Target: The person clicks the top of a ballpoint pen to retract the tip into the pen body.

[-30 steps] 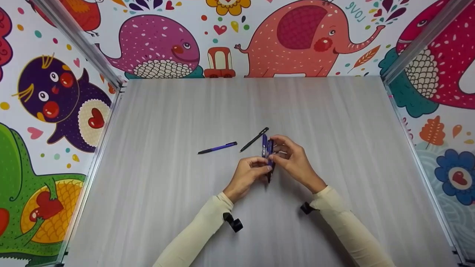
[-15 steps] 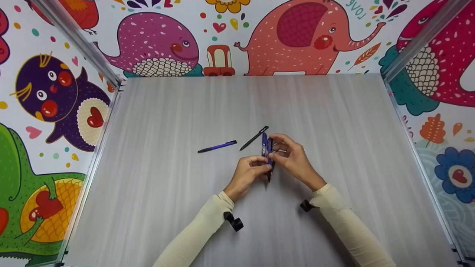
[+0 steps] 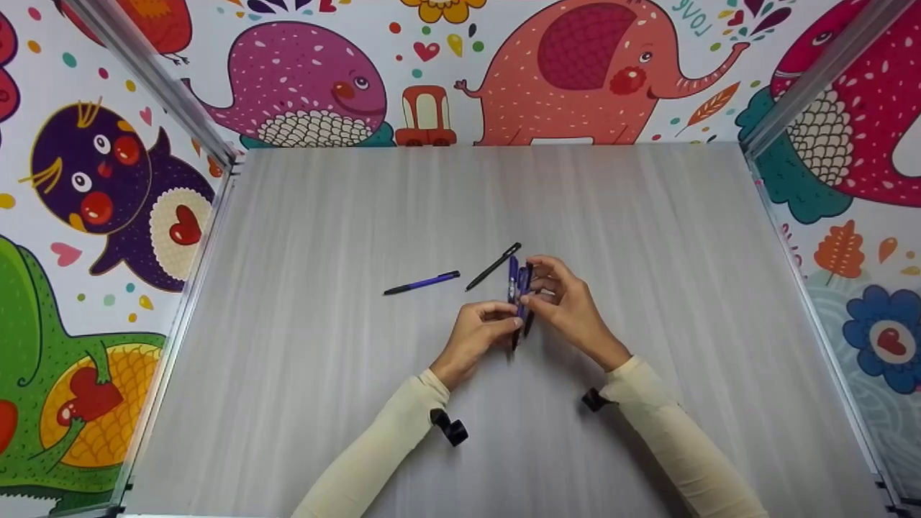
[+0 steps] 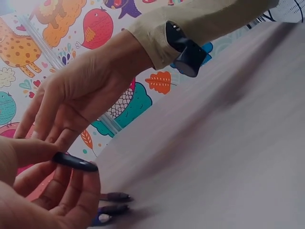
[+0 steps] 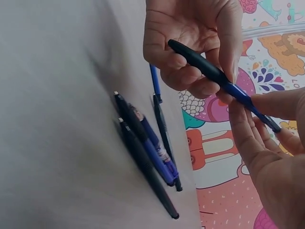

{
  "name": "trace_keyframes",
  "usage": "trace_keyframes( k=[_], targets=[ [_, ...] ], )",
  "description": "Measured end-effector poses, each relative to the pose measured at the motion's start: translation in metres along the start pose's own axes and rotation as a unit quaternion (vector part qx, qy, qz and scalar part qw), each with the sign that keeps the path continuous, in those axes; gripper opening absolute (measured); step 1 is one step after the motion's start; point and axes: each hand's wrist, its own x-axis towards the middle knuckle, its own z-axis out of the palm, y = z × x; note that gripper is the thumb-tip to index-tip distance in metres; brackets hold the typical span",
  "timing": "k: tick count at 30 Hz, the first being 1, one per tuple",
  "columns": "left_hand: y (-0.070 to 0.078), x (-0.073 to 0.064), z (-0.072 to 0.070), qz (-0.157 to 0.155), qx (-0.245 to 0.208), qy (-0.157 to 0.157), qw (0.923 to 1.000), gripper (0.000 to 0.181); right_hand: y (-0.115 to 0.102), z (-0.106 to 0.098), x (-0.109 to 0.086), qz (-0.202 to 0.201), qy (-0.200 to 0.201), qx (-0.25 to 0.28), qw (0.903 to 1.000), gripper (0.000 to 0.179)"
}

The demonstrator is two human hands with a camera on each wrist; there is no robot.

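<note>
A blue pen with a dark grip (image 5: 205, 64) is held above the table between both hands. My left hand (image 3: 475, 334) pinches its dark grip end between thumb and fingers. My right hand (image 3: 572, 313) pinches the blue barrel near its other end. In the left wrist view only the dark end of the held pen (image 4: 74, 162) shows past the left thumb. Beneath the hands, a black pen (image 5: 150, 171) lies on the table beside other blue pens, partly overlapped in the head view.
Left of the hands, a blue pen with black ends (image 3: 421, 283) lies on the grey table (image 3: 360, 216). A black pen (image 3: 493, 266) lies slanted between it and the hands. Metal posts (image 3: 813, 79) and cartoon-printed walls (image 3: 309, 86) border the table.
The held pen's lower end has swung slightly left with my left hand. The black pen beneath now shows apart from it on the right. The two pens on the left lie still.
</note>
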Motion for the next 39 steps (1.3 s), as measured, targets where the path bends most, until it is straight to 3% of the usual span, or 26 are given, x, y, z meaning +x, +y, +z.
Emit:
trace_keyframes(
  k=[9,15,19,28,39],
  targets=[
    [-0.001,0.000,-0.009,0.013,0.035,-0.026,0.9990,0.022,0.006,-0.006,-0.002,-0.026,0.065,0.027,0.9972,0.028],
    [0.001,0.001,-0.014,0.001,0.033,-0.044,0.9985,0.021,0.009,-0.011,-0.003,-0.024,0.081,0.031,0.9959,0.027],
    [0.002,0.001,-0.018,0.014,0.067,-0.047,0.9966,0.020,0.010,-0.014,-0.005,-0.026,0.087,0.033,0.9953,0.027],
    [0.005,0.002,-0.026,0.068,0.181,-0.006,0.9811,0.015,0.013,-0.020,-0.005,-0.024,0.095,0.026,0.9948,0.025],
    [0.013,0.011,-0.036,0.125,0.235,0.036,0.9633,0.013,0.021,-0.023,-0.002,0.003,0.116,0.032,0.9927,0.018]
  ],
)
